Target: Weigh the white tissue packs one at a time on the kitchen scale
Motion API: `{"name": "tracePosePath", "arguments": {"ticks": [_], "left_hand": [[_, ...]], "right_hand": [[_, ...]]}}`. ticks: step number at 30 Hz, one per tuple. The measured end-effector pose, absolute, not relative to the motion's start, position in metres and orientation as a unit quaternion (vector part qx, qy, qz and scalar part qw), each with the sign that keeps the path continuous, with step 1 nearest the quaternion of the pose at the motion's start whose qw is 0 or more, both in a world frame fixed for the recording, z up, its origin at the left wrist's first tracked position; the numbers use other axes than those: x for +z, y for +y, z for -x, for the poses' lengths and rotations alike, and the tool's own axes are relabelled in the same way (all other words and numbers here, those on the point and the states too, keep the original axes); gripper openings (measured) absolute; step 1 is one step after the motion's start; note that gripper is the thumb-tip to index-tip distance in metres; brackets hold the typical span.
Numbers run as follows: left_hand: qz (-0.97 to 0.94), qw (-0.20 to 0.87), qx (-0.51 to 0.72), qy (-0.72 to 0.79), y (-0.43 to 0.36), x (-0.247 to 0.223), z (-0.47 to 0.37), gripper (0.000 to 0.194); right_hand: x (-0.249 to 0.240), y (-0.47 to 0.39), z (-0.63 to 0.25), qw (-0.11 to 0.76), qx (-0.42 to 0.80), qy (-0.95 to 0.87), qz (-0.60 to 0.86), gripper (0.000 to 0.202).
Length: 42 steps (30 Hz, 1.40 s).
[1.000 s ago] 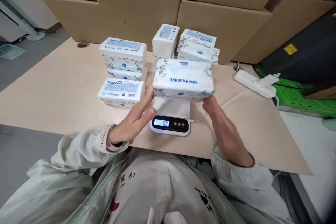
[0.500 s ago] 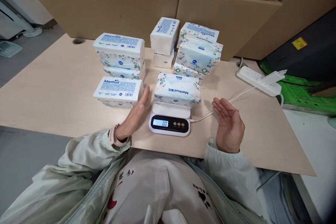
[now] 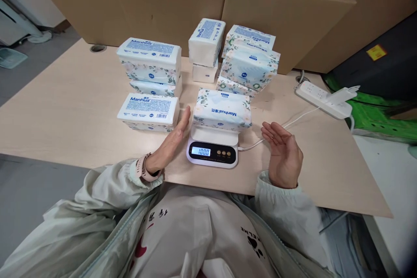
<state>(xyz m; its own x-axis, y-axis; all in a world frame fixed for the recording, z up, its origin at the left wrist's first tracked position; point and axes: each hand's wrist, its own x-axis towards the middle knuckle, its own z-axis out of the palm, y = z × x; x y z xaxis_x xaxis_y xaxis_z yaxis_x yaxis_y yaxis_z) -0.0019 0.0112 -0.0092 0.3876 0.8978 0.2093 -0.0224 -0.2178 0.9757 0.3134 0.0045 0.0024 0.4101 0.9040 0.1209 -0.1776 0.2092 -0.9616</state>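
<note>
A floral pack of tissues (image 3: pixel 222 110) rests on the white digital kitchen scale (image 3: pixel 211 164), whose lit display appears to read 100.0. Left of the scale, my left hand (image 3: pixel 170 145) is held edge-down with fingers stretched out, holding nothing. It is close beside another tissue pack (image 3: pixel 148 110) lying on the table; whether they touch I cannot tell. My right hand (image 3: pixel 283 152) is on the other side, apart from the scale, palm turned inward and fingers extended, with nothing in it. A white cable runs from the scale's right side past my right fingertips.
Behind stand stacked tissue packs: one stack (image 3: pixel 150 61) at left, one (image 3: pixel 206 45) in the middle, one (image 3: pixel 250 67) at right. Cardboard boxes (image 3: pixel 172 13) line the table's back edge. A white power strip (image 3: pixel 322 99) lies at right by a green crate (image 3: pixel 381 121).
The scale's display has gone from 0.0 to about 100.0. Both hands keep nearly the same pose beside the scale; the view has shifted slightly.
</note>
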Motion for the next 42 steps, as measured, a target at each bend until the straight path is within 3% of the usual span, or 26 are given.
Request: {"name": "tracePosePath", "arguments": {"ticks": [17,36,42], "left_hand": [[-0.639,0.537,0.45,0.317,0.014,-0.014,0.0,0.068],[-0.635,0.544,0.444,0.321,0.021,-0.005,-0.004,0.071],[-0.637,0.546,0.433,0.33,0.018,0.016,-0.014,0.077]], "right_hand": [[0.002,0.002,-0.314,0.673,0.409,-0.394,0.475,0.044],[-0.015,0.007,-0.311,0.523,0.49,-0.536,0.445,0.063],[-0.007,0.009,-0.295,0.498,0.532,-0.545,0.414,0.08]]}}
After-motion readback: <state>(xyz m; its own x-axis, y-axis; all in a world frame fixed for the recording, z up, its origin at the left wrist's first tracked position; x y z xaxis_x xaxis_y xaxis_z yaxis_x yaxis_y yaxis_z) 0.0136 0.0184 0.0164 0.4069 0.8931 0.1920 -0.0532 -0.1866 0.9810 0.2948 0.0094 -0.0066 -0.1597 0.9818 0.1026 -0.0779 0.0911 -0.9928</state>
